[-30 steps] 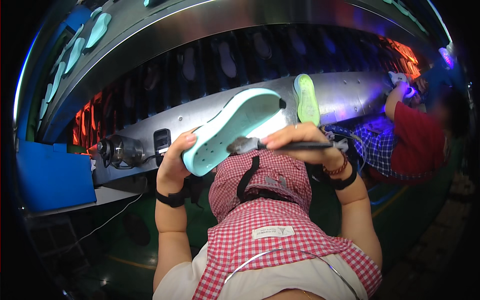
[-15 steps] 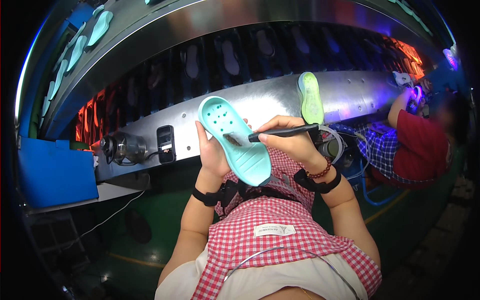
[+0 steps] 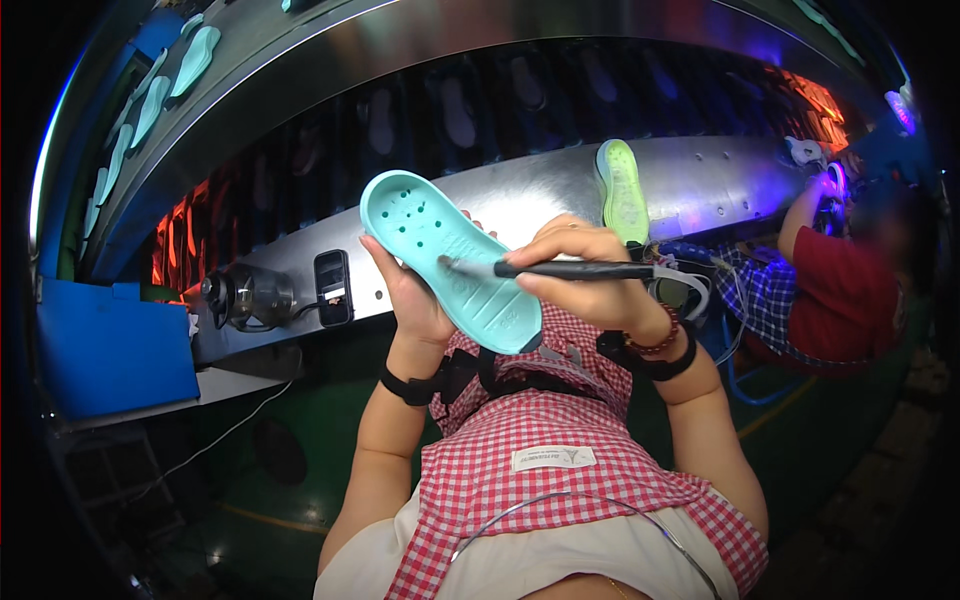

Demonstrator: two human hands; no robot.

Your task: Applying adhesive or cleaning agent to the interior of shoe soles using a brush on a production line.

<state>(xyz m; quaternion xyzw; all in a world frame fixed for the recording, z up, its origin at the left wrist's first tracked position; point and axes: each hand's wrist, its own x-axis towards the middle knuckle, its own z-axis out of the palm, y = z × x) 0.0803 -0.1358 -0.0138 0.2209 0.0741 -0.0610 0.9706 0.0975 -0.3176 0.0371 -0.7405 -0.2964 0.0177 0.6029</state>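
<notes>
A turquoise shoe sole [image 3: 410, 225] with a raised rim, small holes at its far end and ridges near its close end lies tilted across my left hand [image 3: 415, 305]. The fingers of that hand wrap round it from below and along its edge. My right hand [image 3: 590, 275] grips a brush [image 3: 580, 269] with a black handle. Its pale bristles, dark at the tip, touch the inner face of the sole near the middle. The far end of the handle points right, with a pale tube or cord by it.
On the metal ledge [image 3: 550, 185] lie a yellow-green sole [image 3: 622, 190], a phone [image 3: 333, 288] and a glass jug [image 3: 255, 297]. Dark trays with sole shapes run behind it. Turquoise soles [image 3: 196, 60] sit far left. A co-worker in a red shirt [image 3: 845, 280] sits at the right.
The sole has shifted a little left and away, and its inner face shows more fully. The brush has moved slightly left across it, its bristles now nearer the sole's left edge.
</notes>
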